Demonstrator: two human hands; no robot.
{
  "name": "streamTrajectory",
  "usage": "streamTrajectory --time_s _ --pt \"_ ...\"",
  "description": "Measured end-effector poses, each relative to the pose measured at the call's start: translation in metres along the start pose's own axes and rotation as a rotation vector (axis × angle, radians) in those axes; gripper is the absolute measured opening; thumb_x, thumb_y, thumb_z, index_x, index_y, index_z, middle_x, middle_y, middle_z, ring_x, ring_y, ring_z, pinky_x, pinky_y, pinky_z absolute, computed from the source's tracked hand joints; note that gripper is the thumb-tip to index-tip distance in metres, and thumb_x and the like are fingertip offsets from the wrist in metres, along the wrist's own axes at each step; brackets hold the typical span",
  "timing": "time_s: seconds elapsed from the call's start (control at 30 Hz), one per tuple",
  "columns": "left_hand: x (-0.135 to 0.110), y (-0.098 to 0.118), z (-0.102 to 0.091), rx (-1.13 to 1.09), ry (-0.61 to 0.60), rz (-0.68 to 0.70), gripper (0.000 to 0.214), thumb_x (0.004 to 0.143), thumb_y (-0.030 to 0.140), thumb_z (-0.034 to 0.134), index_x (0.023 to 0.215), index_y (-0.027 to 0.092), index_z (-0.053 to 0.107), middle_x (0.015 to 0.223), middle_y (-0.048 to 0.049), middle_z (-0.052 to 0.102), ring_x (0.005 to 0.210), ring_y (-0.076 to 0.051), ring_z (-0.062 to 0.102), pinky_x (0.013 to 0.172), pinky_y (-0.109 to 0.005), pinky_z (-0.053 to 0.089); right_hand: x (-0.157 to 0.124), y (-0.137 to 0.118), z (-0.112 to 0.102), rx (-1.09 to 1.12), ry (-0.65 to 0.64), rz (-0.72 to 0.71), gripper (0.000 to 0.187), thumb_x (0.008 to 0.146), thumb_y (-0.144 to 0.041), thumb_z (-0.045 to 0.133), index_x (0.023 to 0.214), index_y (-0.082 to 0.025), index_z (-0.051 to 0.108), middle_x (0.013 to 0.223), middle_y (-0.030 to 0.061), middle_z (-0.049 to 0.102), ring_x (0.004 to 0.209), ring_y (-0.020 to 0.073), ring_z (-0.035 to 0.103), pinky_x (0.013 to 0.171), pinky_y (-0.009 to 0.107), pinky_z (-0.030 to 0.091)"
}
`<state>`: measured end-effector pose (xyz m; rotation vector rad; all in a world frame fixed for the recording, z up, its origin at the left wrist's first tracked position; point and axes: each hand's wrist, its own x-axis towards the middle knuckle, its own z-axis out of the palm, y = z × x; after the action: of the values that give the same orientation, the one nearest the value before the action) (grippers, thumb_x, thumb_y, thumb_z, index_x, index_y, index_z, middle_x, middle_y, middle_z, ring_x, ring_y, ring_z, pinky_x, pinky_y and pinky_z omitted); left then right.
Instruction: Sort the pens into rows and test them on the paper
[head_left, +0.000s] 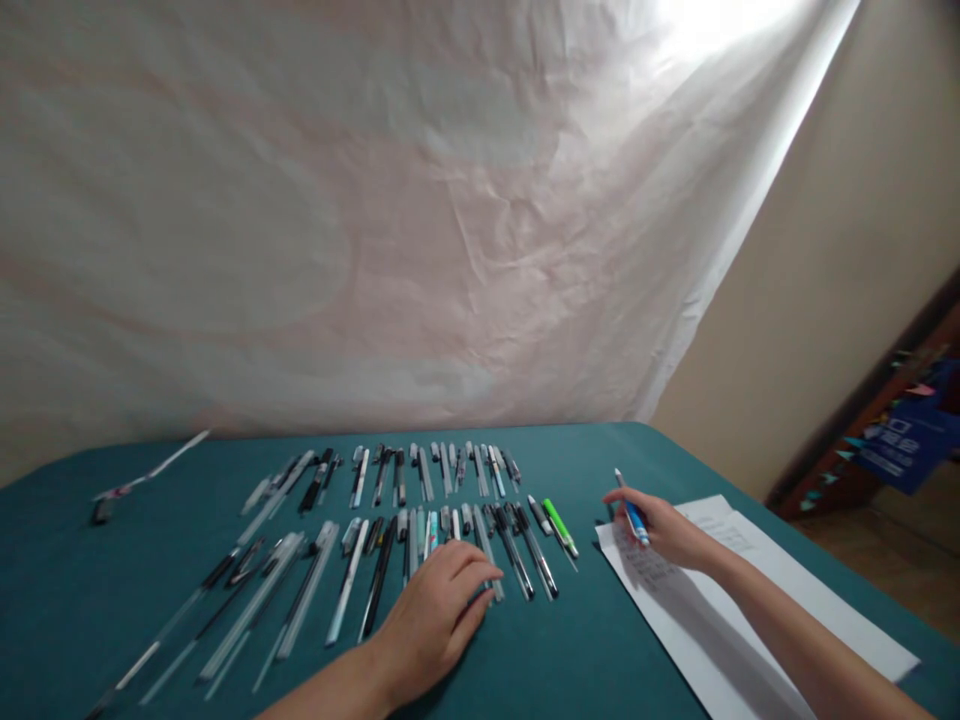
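Note:
My right hand point(664, 525) is closed around a blue and white pen point(636, 522), held slantwise over the upper left part of a white paper sheet point(742, 625). Lines of handwriting point(651, 568) show on the sheet beneath that hand. My left hand point(442, 605) rests palm down on the teal table, fingers loosely bent and a little apart, at the near ends of the front row of pens. It covers parts of a few of them, and its fingertips lie beside a clear pen point(487, 545). I see nothing gripped in it.
Disassembled pens, caps and clear barrels lie in two rows on the teal table point(585, 640). A bright green pen point(560, 527) ends the front row. At the far left lies a white strip with a dark end point(150, 475). A pale cloth point(450, 220) hangs behind.

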<state>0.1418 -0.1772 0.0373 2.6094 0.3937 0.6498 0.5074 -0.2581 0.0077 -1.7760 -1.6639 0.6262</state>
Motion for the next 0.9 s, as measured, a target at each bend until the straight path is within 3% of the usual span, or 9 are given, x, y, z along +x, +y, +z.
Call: streamTrajectory --time_s 0.17,0.47,0.63,0.77,0.9 --pt "0.001 0.0 -0.001 -0.031 0.021 0.016 0.025 0.086 0.017 0.037 0.105 0.02 0.053 0.097 -0.0076 0.056 0.09 -0.017 0.049 0.081 -0.033 0.041 0.026 -0.002 0.008 0.076 0.041 -0.025 0.041 0.06 -0.008 0.041 0.1 -0.018 0.05 0.06 -0.0034 0.052 0.053 0.0117 0.048 0.054 0.022 0.039" --pt "-0.001 -0.007 0.005 -0.04 0.022 0.005 0.028 0.085 0.011 0.036 0.105 0.02 0.053 0.098 -0.0071 0.055 0.09 -0.017 0.048 0.081 -0.033 0.041 0.067 -0.004 0.031 -0.069 0.14 -0.048 0.048 0.055 -0.004 0.041 0.099 -0.017 0.056 0.066 -0.0022 0.059 0.055 0.0112 0.05 0.054 0.021 0.039" --pt "0.002 -0.006 0.001 -0.032 -0.025 0.001 0.029 0.084 0.01 0.036 0.106 0.02 0.053 0.098 -0.0073 0.055 0.09 -0.017 0.048 0.08 -0.032 0.041 0.056 -0.012 0.023 -0.07 0.23 -0.071 0.052 0.063 -0.008 0.047 0.114 -0.018 0.05 0.077 0.0008 0.062 0.061 0.0125 0.056 0.061 0.025 0.044" --pt "0.002 -0.006 0.002 -0.035 -0.026 0.002 0.029 0.084 0.01 0.037 0.106 0.02 0.053 0.098 -0.0074 0.055 0.091 -0.017 0.048 0.08 -0.032 0.042 0.033 -0.029 0.017 0.148 0.261 0.034 0.048 0.08 -0.035 0.044 0.125 -0.02 0.041 0.078 0.0033 0.062 0.052 0.0122 0.055 0.047 0.025 0.046" --pt "0.002 -0.006 0.003 -0.032 -0.01 0.009 0.028 0.084 0.01 0.037 0.105 0.02 0.054 0.097 -0.0072 0.055 0.09 -0.017 0.048 0.08 -0.032 0.042 0.007 -0.039 0.015 0.214 0.327 0.073 0.045 0.08 -0.049 0.042 0.103 -0.013 0.058 0.072 0.0063 0.062 0.054 0.0146 0.056 0.048 0.027 0.046"
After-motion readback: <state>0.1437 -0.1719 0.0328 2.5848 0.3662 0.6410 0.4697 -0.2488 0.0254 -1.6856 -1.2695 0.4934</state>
